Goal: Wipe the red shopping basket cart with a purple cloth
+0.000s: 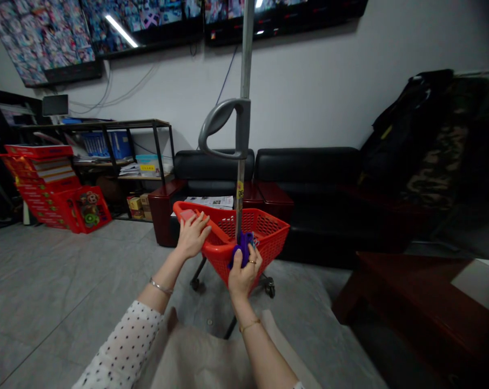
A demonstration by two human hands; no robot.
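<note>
A red plastic shopping basket (268, 229) sits on a wheeled stand in front of me, with a metal pole (246, 59) rising past its near rim. My left hand (192, 236) lies on the basket's left rim, fingers stretched out and slightly apart. Just beyond those fingers a pinkish patch (187, 215) shows; I cannot tell what it is. At the near corner, by the foot of the pole, my right hand (244, 270) is closed on a purple cloth (246, 246) against the rim. A grey loop handle (223, 129) is fixed higher on the pole.
Behind the basket stand black sofas (309, 178) with newspapers (209, 202) on one. A wooden table (410, 286) is at right. Red boxes (41, 183) are stacked at left beside a shelf (139, 125). Caster wheels (270, 287) stand on the grey floor.
</note>
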